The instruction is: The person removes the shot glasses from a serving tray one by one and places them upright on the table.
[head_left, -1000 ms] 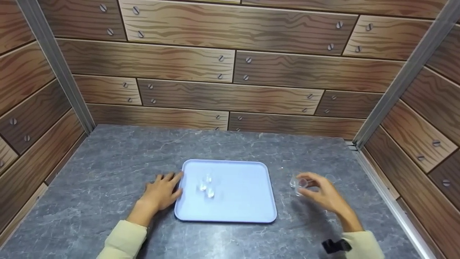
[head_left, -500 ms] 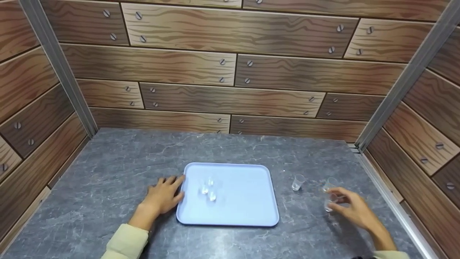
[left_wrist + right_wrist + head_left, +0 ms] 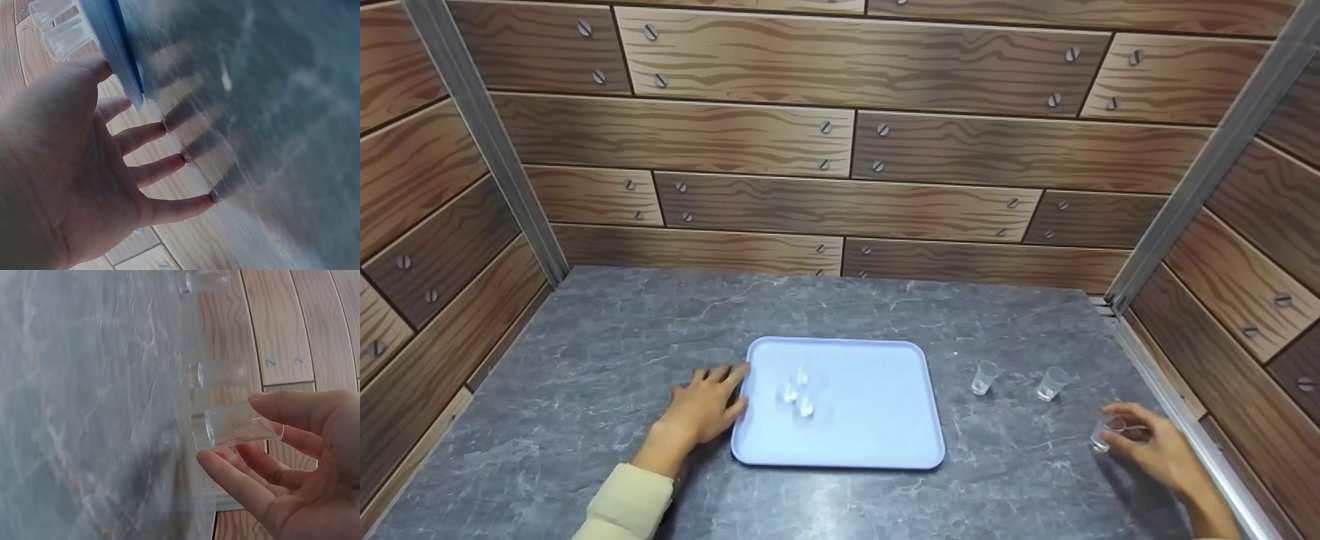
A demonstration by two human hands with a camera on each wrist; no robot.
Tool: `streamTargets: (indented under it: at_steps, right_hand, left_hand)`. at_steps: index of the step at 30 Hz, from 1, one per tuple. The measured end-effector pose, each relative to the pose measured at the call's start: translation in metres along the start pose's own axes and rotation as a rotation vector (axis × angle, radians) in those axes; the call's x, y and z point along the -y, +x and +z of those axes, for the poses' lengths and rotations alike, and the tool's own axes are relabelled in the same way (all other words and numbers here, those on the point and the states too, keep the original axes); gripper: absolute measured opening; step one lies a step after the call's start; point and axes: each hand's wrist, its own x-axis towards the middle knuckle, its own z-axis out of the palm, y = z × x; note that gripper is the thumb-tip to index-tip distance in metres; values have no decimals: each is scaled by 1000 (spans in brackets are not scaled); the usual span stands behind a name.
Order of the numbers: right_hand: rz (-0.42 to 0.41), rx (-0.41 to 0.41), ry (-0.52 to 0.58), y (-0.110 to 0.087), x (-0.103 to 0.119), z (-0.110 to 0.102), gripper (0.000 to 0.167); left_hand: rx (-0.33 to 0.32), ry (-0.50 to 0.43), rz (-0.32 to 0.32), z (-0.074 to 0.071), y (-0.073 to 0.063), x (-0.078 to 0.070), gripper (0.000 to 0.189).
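My right hand (image 3: 1156, 448), at the right of the table, holds a small clear shot glass (image 3: 239, 426) between thumb and fingers. The glass is upright, its base at or just above the tabletop; I cannot tell which. Two more clear shot glasses, a nearer-to-tray one (image 3: 984, 377) and a middle one (image 3: 1051, 384), stand on the table to its left. My left hand (image 3: 697, 409) has its fingers spread on the table, with thumb and forefinger touching the left rim of a light blue tray (image 3: 877, 405). Three clear shot glasses (image 3: 805, 406) stand grouped on the tray's left half.
The grey marbled table (image 3: 660, 315) is enclosed by wood-patterned walls (image 3: 840, 142) at the back and sides. A metal rail (image 3: 1222, 457) runs along the right edge, close to my right hand.
My right hand has moved right and a little nearer with its shot glass, away from the two standing on the table. The left hand stays at the tray's rim.
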Motion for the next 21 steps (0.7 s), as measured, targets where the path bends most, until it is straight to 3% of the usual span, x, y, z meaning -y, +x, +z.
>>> streamTargets:
  at_steps: [9,21]
  right_hand:
    - [93,10,-57,-3,-7,-3,41]
    - [117,15,-76,0,-10,-6,42]
  left_hand:
    - [0,-3,-3,-1,-3,0,56]
    - [-4,-8,-4,-2,-2,-2,56]
